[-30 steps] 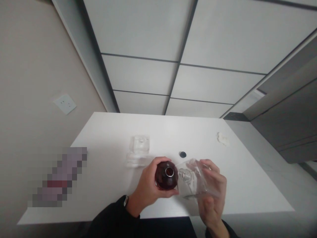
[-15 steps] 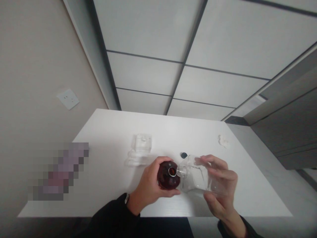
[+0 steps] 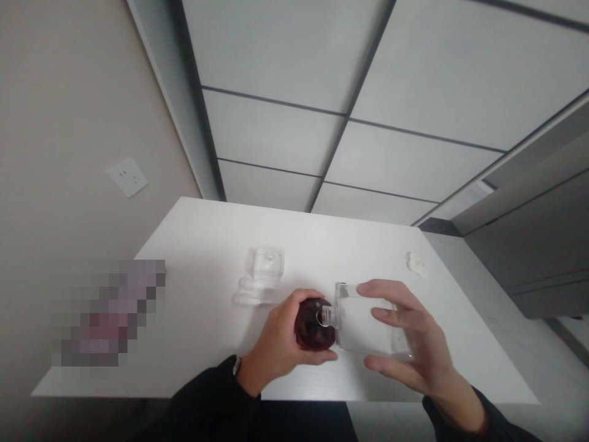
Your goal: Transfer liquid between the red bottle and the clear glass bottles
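My left hand (image 3: 280,337) is wrapped round a dark red round bottle (image 3: 313,334), seen from above with its round opening facing up. In my right hand (image 3: 421,328) is a clear square glass bottle (image 3: 365,325), tilted onto its side with its neck pointing left. The clear neck lies over the mouth of the red bottle. Whether liquid passes between them is too small to tell. Behind my left hand, a clear square glass piece (image 3: 269,263) and a clear lying object (image 3: 255,291) rest on the white table (image 3: 207,245).
A crumpled white piece (image 3: 416,264) lies at the table's right rear. At the left edge is a pixelated pinkish object (image 3: 115,313). A wall socket (image 3: 128,178) is on the left wall, and pale panels (image 3: 276,141) stand behind the table.
My right hand has shifted and turned the clear bottle, so its neck now reaches further left over the red bottle's mouth. The small dark cap behind it is now mostly hidden.
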A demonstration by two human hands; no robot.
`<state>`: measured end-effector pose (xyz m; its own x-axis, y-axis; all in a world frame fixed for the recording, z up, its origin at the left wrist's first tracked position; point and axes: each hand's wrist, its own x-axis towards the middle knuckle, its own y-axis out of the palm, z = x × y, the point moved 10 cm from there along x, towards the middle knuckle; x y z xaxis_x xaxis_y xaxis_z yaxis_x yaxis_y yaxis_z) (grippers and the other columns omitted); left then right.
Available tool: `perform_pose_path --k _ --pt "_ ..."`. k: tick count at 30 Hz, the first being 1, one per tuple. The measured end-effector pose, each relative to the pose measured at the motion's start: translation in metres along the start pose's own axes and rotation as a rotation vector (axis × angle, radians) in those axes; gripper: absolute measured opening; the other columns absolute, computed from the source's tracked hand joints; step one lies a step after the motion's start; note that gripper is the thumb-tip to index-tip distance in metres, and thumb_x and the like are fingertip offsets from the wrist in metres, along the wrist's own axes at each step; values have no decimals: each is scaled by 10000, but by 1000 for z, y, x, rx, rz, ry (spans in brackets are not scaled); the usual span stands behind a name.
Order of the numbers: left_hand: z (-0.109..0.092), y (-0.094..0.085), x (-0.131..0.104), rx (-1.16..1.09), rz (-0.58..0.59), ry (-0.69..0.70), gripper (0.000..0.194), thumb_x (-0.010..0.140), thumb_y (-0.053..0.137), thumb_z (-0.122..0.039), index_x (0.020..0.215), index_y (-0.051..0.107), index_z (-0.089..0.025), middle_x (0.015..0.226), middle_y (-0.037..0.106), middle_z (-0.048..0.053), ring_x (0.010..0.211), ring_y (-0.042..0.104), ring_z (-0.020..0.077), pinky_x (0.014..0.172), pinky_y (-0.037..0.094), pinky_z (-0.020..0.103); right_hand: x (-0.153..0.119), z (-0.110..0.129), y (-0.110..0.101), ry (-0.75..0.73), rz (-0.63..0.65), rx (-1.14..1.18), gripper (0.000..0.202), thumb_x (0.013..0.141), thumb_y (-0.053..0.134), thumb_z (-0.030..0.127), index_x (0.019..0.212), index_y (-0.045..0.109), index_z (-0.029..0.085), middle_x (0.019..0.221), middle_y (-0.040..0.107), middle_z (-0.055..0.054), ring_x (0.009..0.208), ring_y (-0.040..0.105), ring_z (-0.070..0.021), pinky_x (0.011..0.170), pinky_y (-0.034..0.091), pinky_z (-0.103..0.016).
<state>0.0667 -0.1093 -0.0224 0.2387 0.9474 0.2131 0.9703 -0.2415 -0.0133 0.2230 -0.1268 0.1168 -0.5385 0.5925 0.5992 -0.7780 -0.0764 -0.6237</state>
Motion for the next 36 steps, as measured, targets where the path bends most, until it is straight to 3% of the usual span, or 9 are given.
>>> perform_pose_path --k 6,15,22,30,36 --pt "0 2 0 -8 15 -11 833 655 1034 -509 1355 644 -280 1298 753 82 1162 723 332 1008 542 440 12 13 -1 -125 33 -63 327 1079 683 423 1320 567 236 1333 723 -126 1214 658 -259 998 588 -438" --pt "1 1 1 -2 11 -21 827 660 1030 -484 1354 632 -276 1297 753 87 1175 720 337 1033 546 448 29 27 1 -129 183 -154 263 1131 595 410 1276 557 194 1327 725 -168 1212 646 -251 1023 572 -430" --pt "3 -1 1 19 -10 -7 834 669 1010 -546 1359 633 -270 1277 759 89 1137 722 336 1007 557 437 44 33 5 -103 298 -189 271 1140 559 457 1259 541 214 1334 736 -143 1132 635 -256 912 606 -412" --pt "6 -2 0 22 -17 17 838 704 964 -639 1369 612 -269 1262 757 88 1092 724 326 967 558 441 62 41 13 -64 445 -191 221 1130 591 414 1210 541 214 1338 720 -81 1111 608 -244 908 578 -399" --pt "1 -3 1 33 -32 26 779 718 948 -634 1321 610 -274 1171 763 47 993 714 287 906 562 417 72 42 17 -37 516 -146 252 1028 767 330 1145 618 164 1258 735 -89 1043 606 -265 844 564 -420"
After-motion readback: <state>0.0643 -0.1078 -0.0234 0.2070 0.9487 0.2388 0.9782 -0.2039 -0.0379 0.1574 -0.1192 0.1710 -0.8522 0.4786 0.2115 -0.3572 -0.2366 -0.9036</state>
